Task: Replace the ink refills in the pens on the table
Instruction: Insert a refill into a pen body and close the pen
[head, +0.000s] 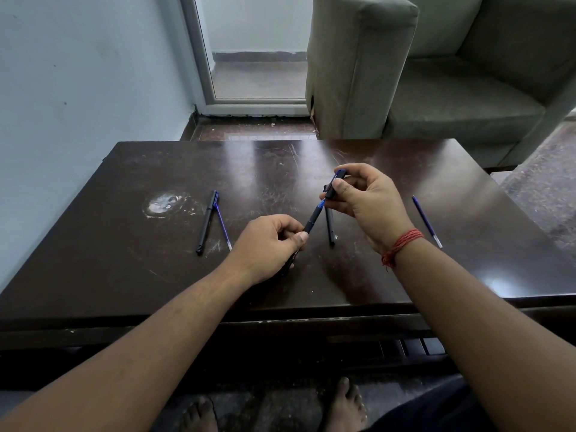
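Bare toes (pixel 343 403) peek out below the dark glossy wooden table (pixel 124 275). Left hand (pixel 268 244) curls round the black pen barrel (pixel 310 224), blue tip angled up. Right hand (pixel 364 201), red thread bracelet (pixel 402 244) on the wrist, pinches the black pen cap (pixel 335 185) just above that tip. Barrel print too small to read.

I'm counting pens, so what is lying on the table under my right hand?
A dark pen lies on the table beneath the right hand. Its lower end shows; the upper end is mostly covered by the hand and the cap its fingers pinch.
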A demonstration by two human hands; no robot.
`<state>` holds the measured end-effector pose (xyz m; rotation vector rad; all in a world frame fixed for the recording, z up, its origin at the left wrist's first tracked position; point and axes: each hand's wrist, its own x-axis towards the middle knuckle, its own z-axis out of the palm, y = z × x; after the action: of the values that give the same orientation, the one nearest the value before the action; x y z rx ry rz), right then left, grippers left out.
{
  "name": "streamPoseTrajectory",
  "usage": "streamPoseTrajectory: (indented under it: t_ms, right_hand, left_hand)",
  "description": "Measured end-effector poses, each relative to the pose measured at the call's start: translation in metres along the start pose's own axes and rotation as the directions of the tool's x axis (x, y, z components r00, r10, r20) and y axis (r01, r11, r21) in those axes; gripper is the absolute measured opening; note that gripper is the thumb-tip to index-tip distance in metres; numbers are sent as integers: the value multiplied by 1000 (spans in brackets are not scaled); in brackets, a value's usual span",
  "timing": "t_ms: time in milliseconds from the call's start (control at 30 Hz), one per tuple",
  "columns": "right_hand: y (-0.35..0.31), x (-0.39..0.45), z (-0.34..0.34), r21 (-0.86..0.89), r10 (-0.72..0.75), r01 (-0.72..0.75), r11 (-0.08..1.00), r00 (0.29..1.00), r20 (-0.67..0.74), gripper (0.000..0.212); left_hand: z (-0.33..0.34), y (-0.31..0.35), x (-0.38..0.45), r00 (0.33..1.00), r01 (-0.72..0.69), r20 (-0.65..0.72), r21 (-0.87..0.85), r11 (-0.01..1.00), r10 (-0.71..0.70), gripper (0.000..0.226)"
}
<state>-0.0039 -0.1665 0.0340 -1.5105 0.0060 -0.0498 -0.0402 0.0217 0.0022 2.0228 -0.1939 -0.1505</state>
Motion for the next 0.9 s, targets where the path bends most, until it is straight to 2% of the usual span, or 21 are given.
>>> streamPoseTrajectory:
  t_ms: [367, 700, 833, 900]
  right_hand:
    - [8, -7, 13, -72, 71, -60, 996, 985, 157, 23]
    - [5, -10, 33, -37, 2, 4, 999, 987, 160, 17]
    - [6, -9, 35, -53, -18, 28, 998, 985, 173, 20]
    - [10, -9, 34, -119, -22, 42, 992, 985, 172, 33]
  left_hand:
    - [1, 0, 1, 998, 6, -57, -34, 999, -8, 13]
    - [-3, 0, 2, 987, 13, -158, -76, 997, -25, 30]
    - [-3, 4, 1, 984, 17, -175, -123, 992, -38, 22]
    - [-2, 6, 1, 985, 22, -167, -132, 991, -44, 13]
